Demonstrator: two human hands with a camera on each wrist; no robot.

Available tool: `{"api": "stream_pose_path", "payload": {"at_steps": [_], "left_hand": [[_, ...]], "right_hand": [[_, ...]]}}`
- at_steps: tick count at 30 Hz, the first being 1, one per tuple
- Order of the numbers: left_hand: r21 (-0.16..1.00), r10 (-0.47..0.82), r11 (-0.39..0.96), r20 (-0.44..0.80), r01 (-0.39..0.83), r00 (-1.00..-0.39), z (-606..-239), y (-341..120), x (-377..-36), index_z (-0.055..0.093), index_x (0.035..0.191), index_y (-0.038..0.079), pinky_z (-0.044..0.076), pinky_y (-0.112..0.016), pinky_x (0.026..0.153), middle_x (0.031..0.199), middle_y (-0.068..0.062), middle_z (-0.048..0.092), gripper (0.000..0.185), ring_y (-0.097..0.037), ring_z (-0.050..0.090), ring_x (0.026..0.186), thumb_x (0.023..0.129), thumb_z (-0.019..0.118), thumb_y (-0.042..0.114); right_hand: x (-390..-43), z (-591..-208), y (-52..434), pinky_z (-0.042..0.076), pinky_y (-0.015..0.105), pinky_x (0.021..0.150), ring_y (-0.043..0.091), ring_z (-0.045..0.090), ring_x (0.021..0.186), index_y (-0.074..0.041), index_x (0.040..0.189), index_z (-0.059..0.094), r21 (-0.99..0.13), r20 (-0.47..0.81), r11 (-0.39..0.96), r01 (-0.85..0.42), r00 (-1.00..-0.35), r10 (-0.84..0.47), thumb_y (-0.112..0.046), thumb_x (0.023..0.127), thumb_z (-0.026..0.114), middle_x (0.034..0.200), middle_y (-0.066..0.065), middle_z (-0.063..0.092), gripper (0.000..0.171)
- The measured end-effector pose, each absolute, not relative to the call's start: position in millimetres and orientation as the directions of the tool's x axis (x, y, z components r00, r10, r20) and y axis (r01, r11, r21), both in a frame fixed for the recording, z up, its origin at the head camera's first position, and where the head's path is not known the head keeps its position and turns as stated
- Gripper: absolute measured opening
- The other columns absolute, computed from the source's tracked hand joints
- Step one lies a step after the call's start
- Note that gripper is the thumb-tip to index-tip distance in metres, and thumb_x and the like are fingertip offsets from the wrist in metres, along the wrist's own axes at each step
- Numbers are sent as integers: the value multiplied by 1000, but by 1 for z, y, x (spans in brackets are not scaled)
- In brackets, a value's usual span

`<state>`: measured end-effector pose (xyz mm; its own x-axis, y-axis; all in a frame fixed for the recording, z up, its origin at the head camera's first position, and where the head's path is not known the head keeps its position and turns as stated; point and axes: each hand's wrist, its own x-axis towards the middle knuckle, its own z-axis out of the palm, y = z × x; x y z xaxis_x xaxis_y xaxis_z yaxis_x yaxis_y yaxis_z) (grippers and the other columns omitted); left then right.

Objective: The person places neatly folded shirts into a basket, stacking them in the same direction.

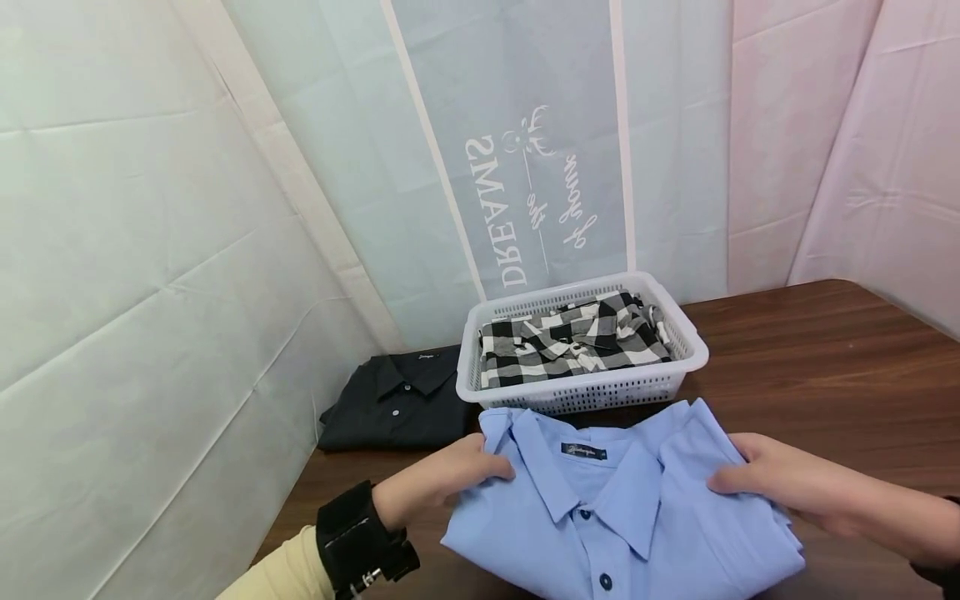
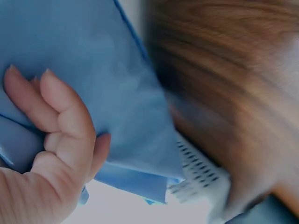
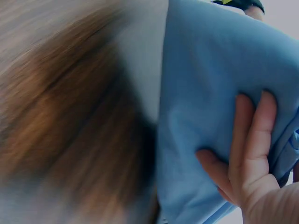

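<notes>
A folded light blue shirt, collar toward the basket and dark buttons down its front, is held between both hands. My left hand grips its left shoulder edge, thumb on top and fingers beneath. On the opposite side my right hand holds the right shoulder edge the same way. In the left wrist view, the fingers of the left hand lie curled against the underside of the blue cloth. The right wrist view has the right hand with its fingers spread under the cloth.
Just beyond the shirt stands a white perforated basket with a folded black-and-white checked shirt inside. A folded black shirt lies left of the basket. Dark wooden tabletop stretches to the right. Pale curtains hang behind.
</notes>
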<state>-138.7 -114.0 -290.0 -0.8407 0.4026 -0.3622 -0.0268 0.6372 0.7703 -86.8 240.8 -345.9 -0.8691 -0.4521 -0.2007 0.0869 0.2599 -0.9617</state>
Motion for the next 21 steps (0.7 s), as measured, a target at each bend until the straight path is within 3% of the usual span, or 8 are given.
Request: {"api": "stream_pose_path", "payload": {"at_steps": [7, 10, 15, 21], "left_hand": [[783, 470, 622, -393, -20, -790, -260, -105, -130, 51, 74, 10, 37, -20, 52, 63, 4, 46, 8, -7, 44, 57, 75, 59, 9], [811, 487, 585, -368, -17, -792, -243, -102, -129, 54, 80, 7, 43, -21, 53, 66, 3, 53, 8, -7, 50, 58, 74, 59, 9], [870, 444, 492, -270, -19, -854, -212, -98, -133, 54, 91, 0, 50, -25, 58, 75, -2, 60, 20, -10, 58, 63, 74, 60, 10], [872, 348, 485, -123, 66, -929, -183, -94, -155, 53, 94, 1, 48, -24, 55, 76, -3, 58, 22, -10, 56, 61, 75, 60, 10]], "right_hand": [[-81, -313, 235, 50, 31, 70, 19, 60, 87, 12, 124, 36, -968, -138, 250, 16, -867, -479, -12, 91, 51, 103, 10, 58, 43], [-83, -296, 235, 51, 34, 70, 21, 61, 87, 9, 124, 38, -975, -109, 222, -4, -864, -492, -11, 92, 50, 101, 9, 59, 39], [-92, -263, 238, 51, 32, 70, 17, 61, 87, 2, 121, 44, -953, -41, 286, -95, -899, -435, -12, 93, 51, 101, 8, 59, 32], [-113, -224, 229, 50, 30, 68, 13, 59, 82, -3, 119, 47, -907, 44, 384, -172, -946, -320, -14, 91, 55, 97, 3, 60, 32]]}}
